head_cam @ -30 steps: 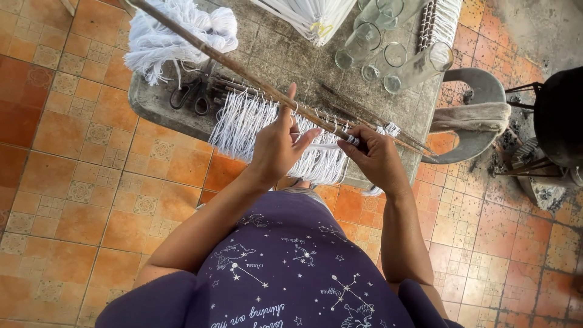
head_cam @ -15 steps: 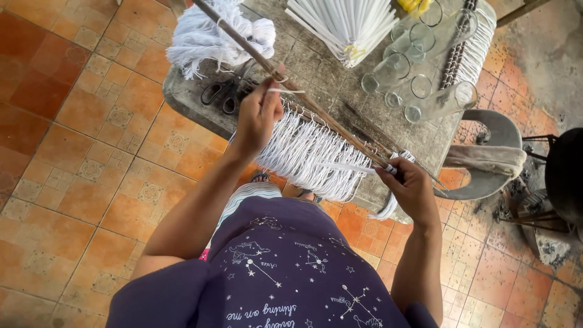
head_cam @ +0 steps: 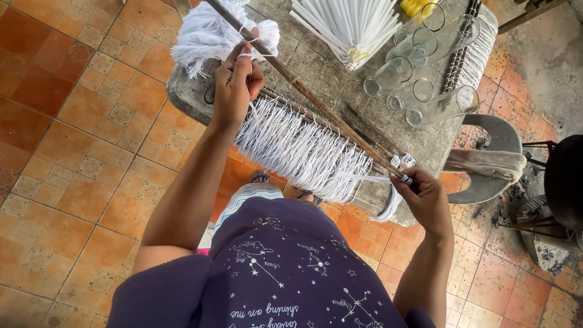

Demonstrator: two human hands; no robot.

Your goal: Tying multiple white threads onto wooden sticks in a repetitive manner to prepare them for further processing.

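left hand: grip pinched on white cord at wooden rod | right hand: grip clenched on rod end

Worn orange terracotta floor tiles with small patterned insets spread left and near. A rough grey concrete tabletop stands far centre. A grey plastic chair sits right, in daylight.

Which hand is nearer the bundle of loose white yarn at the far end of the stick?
Left. The left hand is right beside the yarn bundle, pinching a strand on the stick. The right hand grips the stick's opposite end.
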